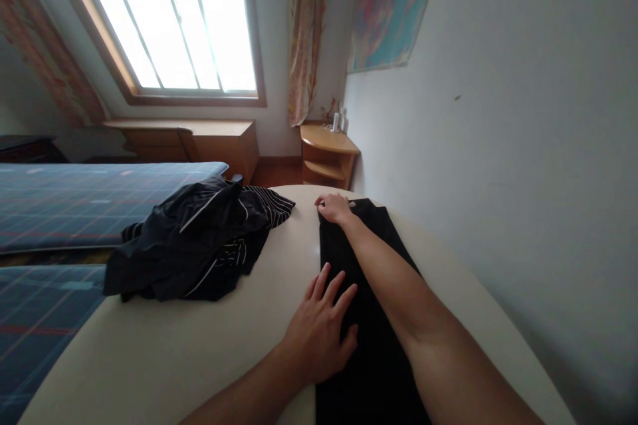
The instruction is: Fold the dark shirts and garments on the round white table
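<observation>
Blk garment [369, 352] lies lengthwise on the R part of the cream desk [199, 358]. L hand [321, 325]: grip spread, palm down, over the garment's L edge. R hand [333, 207]: at the garment's far L corner, fingers bent; can't tell if grip is pinching cloth. Dark clothes pile [184, 239], w/ white stripes & piping, sits crumpled at desk's L edge, nr blue plaid bed [100, 202]. Corner shelf unit [329, 138] has sm. white items [335, 122] on top.
</observation>
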`<state>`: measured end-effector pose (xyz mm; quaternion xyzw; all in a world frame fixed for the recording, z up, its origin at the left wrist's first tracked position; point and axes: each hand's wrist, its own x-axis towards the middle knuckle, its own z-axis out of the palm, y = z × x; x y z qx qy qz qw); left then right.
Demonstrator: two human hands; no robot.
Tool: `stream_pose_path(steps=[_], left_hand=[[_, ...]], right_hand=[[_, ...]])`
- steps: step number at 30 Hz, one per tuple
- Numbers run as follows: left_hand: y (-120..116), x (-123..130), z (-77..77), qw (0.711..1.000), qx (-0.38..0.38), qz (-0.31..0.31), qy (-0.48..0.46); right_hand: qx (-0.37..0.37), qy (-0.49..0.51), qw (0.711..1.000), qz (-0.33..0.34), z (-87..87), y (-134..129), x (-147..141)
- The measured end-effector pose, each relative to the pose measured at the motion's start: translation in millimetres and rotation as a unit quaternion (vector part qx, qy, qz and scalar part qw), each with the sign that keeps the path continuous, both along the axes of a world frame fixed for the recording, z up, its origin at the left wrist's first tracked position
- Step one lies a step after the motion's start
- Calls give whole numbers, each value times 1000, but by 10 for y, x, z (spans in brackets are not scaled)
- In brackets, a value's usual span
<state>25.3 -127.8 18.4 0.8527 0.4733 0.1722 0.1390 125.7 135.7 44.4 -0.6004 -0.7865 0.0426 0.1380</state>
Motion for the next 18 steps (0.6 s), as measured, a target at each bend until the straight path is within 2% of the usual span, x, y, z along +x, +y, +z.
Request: stream_pose_path(steps=[4, 7, 10, 14, 18], left_hand=[[8, 2, -14, 1000, 9, -1, -5], [20, 1, -31, 1000, 16, 0, -1], [28, -7, -43, 1000, 18, -2, 7], [32, -16, -50, 1000, 26, -4, 13], [33, -13, -47, 999, 36, 1, 25]], right_hand=[[21, 23, 999, -19, -50, 2, 5], [22, 30, 999, -5, -71, -49, 40], [42, 36, 998, 12, -21, -159, 132], [60, 25, 997, 34, 109, -486, 395], [59, -37, 994, 84, 160, -1011, 785]])
